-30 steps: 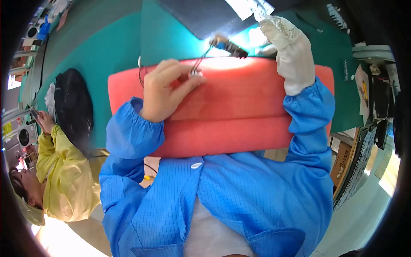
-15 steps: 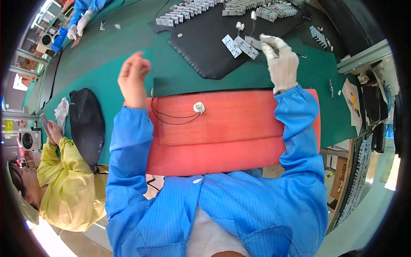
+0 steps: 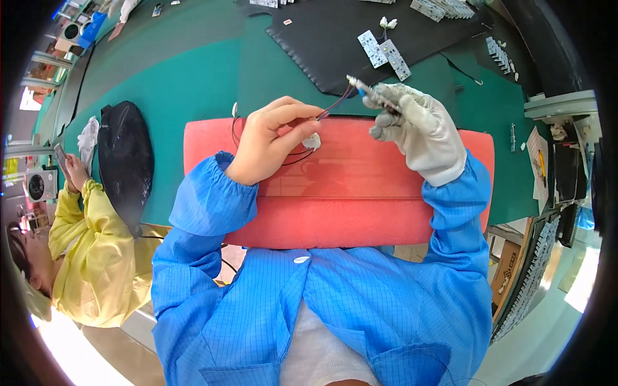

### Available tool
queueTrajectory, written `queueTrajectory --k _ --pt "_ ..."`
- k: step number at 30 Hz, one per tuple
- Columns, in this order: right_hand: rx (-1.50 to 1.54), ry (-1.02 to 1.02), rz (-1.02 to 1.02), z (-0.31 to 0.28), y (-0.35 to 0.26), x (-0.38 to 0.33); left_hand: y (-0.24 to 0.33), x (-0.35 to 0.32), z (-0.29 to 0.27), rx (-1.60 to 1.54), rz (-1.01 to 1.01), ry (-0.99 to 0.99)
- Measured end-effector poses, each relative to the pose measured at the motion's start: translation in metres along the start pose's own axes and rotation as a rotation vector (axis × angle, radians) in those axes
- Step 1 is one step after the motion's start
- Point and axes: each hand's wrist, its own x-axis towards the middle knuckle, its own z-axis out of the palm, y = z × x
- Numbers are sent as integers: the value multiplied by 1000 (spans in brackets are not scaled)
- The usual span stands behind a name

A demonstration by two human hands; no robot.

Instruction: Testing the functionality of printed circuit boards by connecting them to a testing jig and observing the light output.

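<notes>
My right hand (image 3: pixel 425 132), in a white glove, grips a small circuit board (image 3: pixel 383 101) above the far edge of a red foam pad (image 3: pixel 360 222). Thin dark wires (image 3: pixel 336 105) run from the board's left end to my left hand (image 3: pixel 273 138). That hand is bare and pinches them between thumb and fingertips; the wires' free end is hidden. Under the left fingers, a white plug (image 3: pixel 312 142) with a black cable lies on the pad. Past the right hand, two white circuit boards (image 3: pixel 394 60) with white connectors rest on a black mat (image 3: pixel 322 55).
More boards (image 3: pixel 444 9) lie in rows at the back, and another stack (image 3: pixel 499 55) sits at right. A black cushion (image 3: pixel 125 164) is on the green table (image 3: pixel 187 96) at left. Beside it, a person in yellow (image 3: pixel 103 257) holds a flat object.
My right hand has picked up a circuit board from the black mat and drawn it nearer. My left hand has moved right and closed on its wires. The view has shifted slightly.
</notes>
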Motion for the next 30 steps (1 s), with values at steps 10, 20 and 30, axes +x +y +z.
queueTrajectory --k 10,20,30 --pt "-244 73 -2 -4 4 3 5 -10 4 -391 -193 35" --pt "-404 18 -236 0 0 -4 -4 -17 11 71 124 191" --pt "-875 164 -339 -1 -1 -10 -9 -16 9 158 166 190"
